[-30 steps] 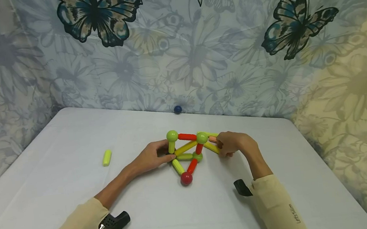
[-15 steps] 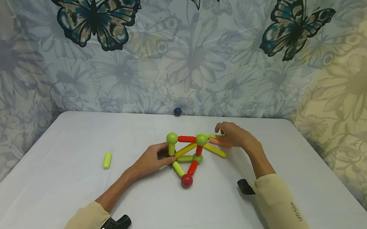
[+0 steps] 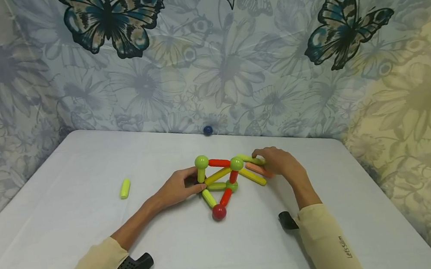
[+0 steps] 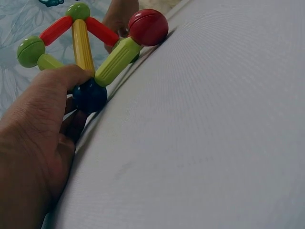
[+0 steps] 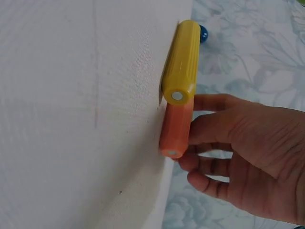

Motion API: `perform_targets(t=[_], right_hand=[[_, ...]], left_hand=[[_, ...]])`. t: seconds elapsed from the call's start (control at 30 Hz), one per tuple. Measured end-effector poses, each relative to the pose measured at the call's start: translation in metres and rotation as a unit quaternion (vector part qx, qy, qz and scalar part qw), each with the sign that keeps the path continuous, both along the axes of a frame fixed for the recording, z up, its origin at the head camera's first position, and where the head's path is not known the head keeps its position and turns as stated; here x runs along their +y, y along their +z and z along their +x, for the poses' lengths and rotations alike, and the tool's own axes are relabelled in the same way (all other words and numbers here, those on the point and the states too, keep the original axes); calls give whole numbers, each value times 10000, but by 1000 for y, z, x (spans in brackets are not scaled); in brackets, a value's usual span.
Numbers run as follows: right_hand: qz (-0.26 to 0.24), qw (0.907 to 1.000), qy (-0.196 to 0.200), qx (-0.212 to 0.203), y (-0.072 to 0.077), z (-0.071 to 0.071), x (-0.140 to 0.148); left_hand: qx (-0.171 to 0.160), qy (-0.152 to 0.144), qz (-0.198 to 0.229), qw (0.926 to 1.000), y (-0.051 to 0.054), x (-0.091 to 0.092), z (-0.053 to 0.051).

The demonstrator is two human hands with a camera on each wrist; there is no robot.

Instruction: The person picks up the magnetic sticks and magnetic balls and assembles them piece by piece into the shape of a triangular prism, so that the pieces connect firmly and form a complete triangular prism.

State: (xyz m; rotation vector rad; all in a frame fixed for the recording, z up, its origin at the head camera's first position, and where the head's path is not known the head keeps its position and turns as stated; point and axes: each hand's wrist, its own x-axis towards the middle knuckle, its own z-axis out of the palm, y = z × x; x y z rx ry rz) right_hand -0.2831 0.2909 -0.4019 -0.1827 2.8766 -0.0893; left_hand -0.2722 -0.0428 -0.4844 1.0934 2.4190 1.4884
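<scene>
A magnetic ball-and-stick frame stands mid-table, with green balls (image 3: 201,162), a red ball (image 3: 219,212) and red, yellow and green sticks. My left hand (image 3: 179,185) grips its blue ball (image 4: 90,97), thumb on the near side; the head view mostly hides that ball. Just right of the frame, a yellow stick (image 3: 252,177), an orange stick (image 3: 258,169) and a yellow-green stick (image 3: 250,159) lie close together. My right hand (image 3: 278,161) pinches the yellow-green stick's right end. In the right wrist view, the orange stick (image 5: 176,126) lies before my fingers and that green stick is hidden.
One loose yellow-green stick (image 3: 125,188) lies on the left of the white-covered table (image 3: 172,251). A dark blue ball (image 3: 207,130) sits at the table's back edge, against the butterfly-patterned cloth (image 3: 233,72).
My right hand has left the yellow and orange sticks, lifted back, and come down on the yellow-green stick, which has shifted slightly right. The left hand keeps its grip on the frame.
</scene>
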Motion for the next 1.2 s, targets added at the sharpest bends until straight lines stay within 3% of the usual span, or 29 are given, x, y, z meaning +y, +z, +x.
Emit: perform_targets(t=[0.43, 0.57, 0.67, 0.8, 0.97, 1.07, 1.2], right_hand=[[130, 9983, -151, -544, 11, 10, -4], [52, 9997, -101, -231, 18, 14, -4], [-544, 9980, 220, 228, 29, 18, -3], [-1529, 9828, 767, 697, 50, 26, -8], [-2028, 9667, 1230, 962, 71, 40, -24], [-2300, 9562, 1636, 769, 80, 50, -33], [-2423, 9423, 2309, 55, 90, 65, -43]], left_hand=[[-26, 45, -26, 10000, 0, 0, 1], [-48, 19, 14, 10000, 1, 0, 0], [-67, -8, 49, 10000, 2, 0, 1], [-51, 16, 50, 10000, 3, -1, 1], [-57, 9, 61, 10000, 1, 0, 1], [-54, 6, 48, 10000, 1, 0, 1], [-52, 4, 32, 10000, 1, -1, 1]])
